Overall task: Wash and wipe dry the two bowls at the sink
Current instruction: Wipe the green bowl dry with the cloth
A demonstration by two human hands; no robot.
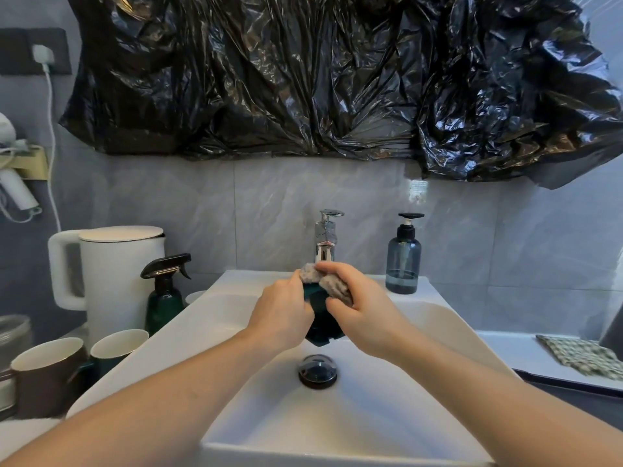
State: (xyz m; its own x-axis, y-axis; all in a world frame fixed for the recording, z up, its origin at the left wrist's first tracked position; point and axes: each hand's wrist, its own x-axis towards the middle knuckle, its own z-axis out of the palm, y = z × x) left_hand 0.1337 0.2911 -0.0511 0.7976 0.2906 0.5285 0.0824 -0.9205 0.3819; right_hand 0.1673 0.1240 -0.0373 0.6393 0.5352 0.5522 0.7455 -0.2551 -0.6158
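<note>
Over the white sink (448, 328), both my hands hold a dark green bowl (322, 323) just below the chrome faucet (325, 237). My left hand (281, 316) grips the bowl's left side. A speckled grey cloth (332, 283) lies over the bowl's upper rim, and my right hand (362, 313) pinches it against the bowl. Most of the bowl is hidden behind my hands. A brown bowl-like cup (47, 375) and a dark green one with a white inside (118, 345) stand left of the sink.
On the left counter stand a white kettle (114, 274) and a dark green spray bottle (165, 294). A blue soap dispenser (403, 261) stands at the sink's back right. A patterned cloth (580, 355) lies on the right counter. The black drain plug (317, 370) sits in the basin.
</note>
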